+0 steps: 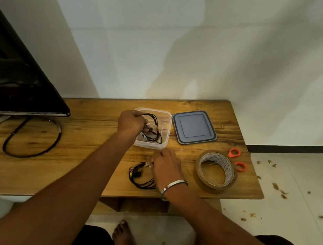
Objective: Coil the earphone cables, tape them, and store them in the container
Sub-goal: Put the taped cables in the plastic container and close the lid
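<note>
A clear plastic container (168, 121) stands on the wooden table (85, 133). My left hand (130, 122) is over its left side, shut on a coiled black earphone cable (153, 129) that hangs inside it. A second black earphone bundle (139, 176) lies on the table nearer to me. My right hand (166, 164), with a metal bangle on the wrist, rests on that bundle's upper right end, its fingers pinching the cable. A roll of brown tape (215, 171) lies to the right.
The container's grey lid (194, 129) lies to its right. Orange-handled scissors (236, 160) sit behind the tape near the table's right edge. A dark monitor (14, 80) and a looped black cord (31, 138) occupy the left. Debris dots the floor on the right.
</note>
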{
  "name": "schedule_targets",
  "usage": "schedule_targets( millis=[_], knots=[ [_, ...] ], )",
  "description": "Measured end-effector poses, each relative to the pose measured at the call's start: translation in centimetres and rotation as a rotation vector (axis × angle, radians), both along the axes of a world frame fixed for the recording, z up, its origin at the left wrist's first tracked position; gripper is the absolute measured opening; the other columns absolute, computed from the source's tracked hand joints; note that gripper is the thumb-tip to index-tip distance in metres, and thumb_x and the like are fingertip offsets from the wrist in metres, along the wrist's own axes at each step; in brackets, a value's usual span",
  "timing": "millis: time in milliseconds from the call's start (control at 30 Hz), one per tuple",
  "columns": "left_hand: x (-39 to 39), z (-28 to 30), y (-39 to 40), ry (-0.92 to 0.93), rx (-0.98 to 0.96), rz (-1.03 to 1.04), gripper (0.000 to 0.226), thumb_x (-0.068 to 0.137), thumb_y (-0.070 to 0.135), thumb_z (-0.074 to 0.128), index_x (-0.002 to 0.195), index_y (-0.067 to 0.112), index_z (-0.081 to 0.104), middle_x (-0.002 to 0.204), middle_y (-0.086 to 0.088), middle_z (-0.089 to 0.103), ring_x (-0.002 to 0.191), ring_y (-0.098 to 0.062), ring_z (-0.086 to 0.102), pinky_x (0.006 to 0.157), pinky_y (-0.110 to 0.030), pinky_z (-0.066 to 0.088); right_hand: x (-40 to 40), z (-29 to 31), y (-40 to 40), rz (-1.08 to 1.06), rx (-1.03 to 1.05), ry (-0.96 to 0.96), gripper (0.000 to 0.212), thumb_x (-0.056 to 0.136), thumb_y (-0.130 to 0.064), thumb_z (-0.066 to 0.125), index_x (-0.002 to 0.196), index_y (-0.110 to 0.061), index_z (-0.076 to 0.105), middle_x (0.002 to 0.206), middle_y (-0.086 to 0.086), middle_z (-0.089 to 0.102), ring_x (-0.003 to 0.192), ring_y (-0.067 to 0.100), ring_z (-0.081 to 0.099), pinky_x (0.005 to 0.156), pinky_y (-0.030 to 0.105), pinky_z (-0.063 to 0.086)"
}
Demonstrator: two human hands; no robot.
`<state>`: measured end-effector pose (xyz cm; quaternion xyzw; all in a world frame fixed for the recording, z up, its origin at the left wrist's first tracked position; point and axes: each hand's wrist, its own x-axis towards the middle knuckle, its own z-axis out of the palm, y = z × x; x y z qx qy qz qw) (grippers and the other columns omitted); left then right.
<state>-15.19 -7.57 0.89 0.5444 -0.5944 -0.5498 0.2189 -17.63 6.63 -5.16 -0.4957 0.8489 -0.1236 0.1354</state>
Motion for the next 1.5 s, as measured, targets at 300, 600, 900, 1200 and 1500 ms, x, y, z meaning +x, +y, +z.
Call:
schedule_targets(
  millis=[300, 600, 900, 1200, 1500],
  knots=[
    [-0.2, -1.0, 0.2, -0.544, -0.529, -0.461, 0.023, 0.096, 0.005, 0.049, 0.107, -0.004, 0.068, 0.105, -0.022, 0.069, 0.095, -0.033, 0.064, 0.072, -0.030, 0.043, -0.5, 0.2, 0.3, 0.041, -0.001, -0.018, 0.030, 0.094, -0.022, 0.050, 0.123, -0.013, 0.053, 0.130, 0.010, 0.046, 0.123, 0.027, 0.037, 0.101, 0.043, 0.038],
    [1.9, -1.5, -0.8, -0.617, -0.861, -0.324, 0.038, 0.085, -0.002, 0.060, 0.122, 0.006, 0.059, 0.126, -0.015, 0.049, 0.117, -0.033, 0.044, 0.095, -0.039, 0.038, -2.2, 3.1, 1.5, 0.009, -0.217, -0.422, 0.012, 0.091, -0.020, 0.058, 0.102, -0.015, 0.059, 0.094, 0.005, 0.067, 0.084, 0.016, 0.063, 0.072, 0.025, 0.052],
    [3.6, -1.4, -0.5, -0.466, -0.410, -0.282, 0.025, 0.087, 0.000, 0.059, 0.111, -0.003, 0.065, 0.106, -0.020, 0.068, 0.089, -0.032, 0.064, 0.067, -0.033, 0.045, -6.5, 6.7, -1.4, -0.253, -0.445, -0.519, 0.006, 0.091, -0.018, 0.058, 0.096, -0.015, 0.061, 0.082, 0.001, 0.070, 0.056, 0.002, 0.058, 0.052, 0.015, 0.048],
    [4.5, -1.7, 1.3, -0.388, -0.400, -0.291, 0.026, 0.091, 0.006, 0.053, 0.113, -0.001, 0.065, 0.108, -0.017, 0.069, 0.096, -0.030, 0.064, 0.073, -0.026, 0.044, -7.3, 6.5, -7.1, -0.243, -0.113, -0.210, 0.019, 0.092, -0.016, 0.055, 0.080, -0.005, 0.066, 0.080, 0.015, 0.066, 0.077, 0.029, 0.064, 0.073, 0.033, 0.054],
    [5.0, -1.8, 1.3, -0.378, -0.406, -0.313, 0.027, 0.092, 0.013, 0.055, 0.115, 0.002, 0.064, 0.103, -0.013, 0.069, 0.080, -0.021, 0.060, 0.068, -0.027, 0.045, -6.3, 6.3, -6.8, -0.098, 0.105, 0.095, 0.015, 0.091, -0.011, 0.053, 0.101, -0.002, 0.061, 0.102, 0.017, 0.064, 0.091, 0.033, 0.062, 0.068, 0.034, 0.046]
  ],
)
